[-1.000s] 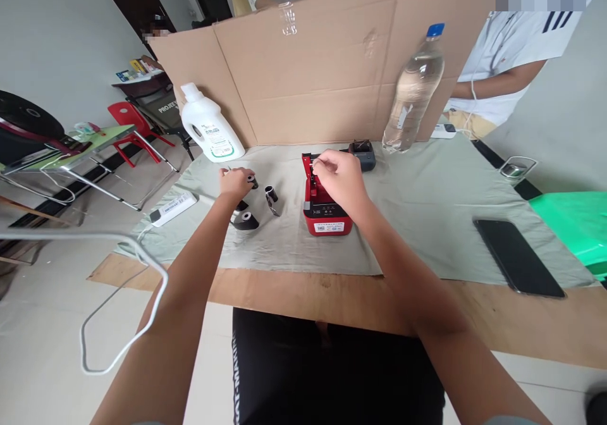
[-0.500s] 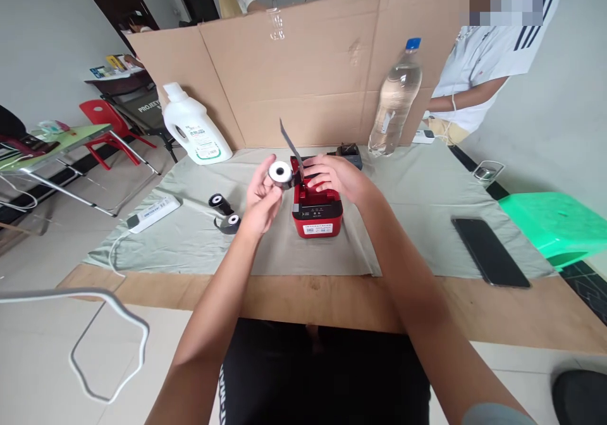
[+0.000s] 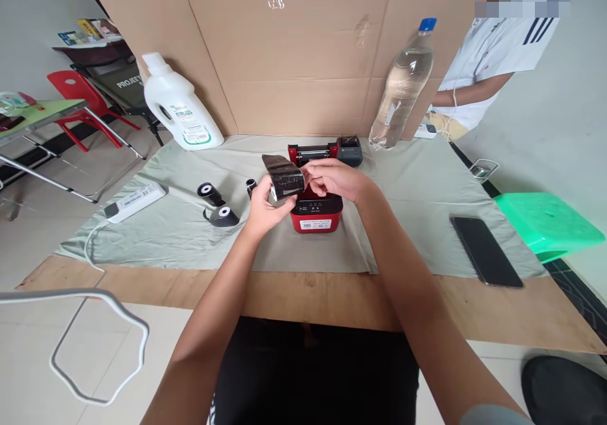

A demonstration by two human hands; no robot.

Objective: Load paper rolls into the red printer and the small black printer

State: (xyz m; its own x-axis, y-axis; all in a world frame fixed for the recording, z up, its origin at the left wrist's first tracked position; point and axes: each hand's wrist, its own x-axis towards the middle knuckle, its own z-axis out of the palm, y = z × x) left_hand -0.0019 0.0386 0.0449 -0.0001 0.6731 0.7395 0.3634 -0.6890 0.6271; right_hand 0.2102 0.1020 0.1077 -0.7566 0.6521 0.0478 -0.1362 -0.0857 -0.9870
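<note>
Black film roll (image 3: 287,184) is near the middle of the frame, held up by the left edge of one red device (image 3: 317,224), whose upper side seems to be open. The left hand (image 3: 268,205) grasps it between thumb and fingers, probably so the winding does not slacken while its single loose flap rises toward the upper left. The right hand (image 3: 339,177) bends its fingers at the roll's right end, perhaps to steady it; whether they pinch anything I cannot tell, since they overlap the device. Left of centre, two spare rolls (image 3: 224,217) lie on the cloth (image 3: 403,222), seemingly parked within easy reach, and one small dark cylinder (image 3: 251,188) is partly hidden behind the left hand. Two bottles, one white bottle (image 3: 184,109) at upper left and one clear bottle (image 3: 403,90) at upper right, stand close before one cardboard sheet (image 3: 303,64), likely to keep it upright. One phone (image 3: 486,251) lies at the right, apart from the work, presumably out of the way.
</note>
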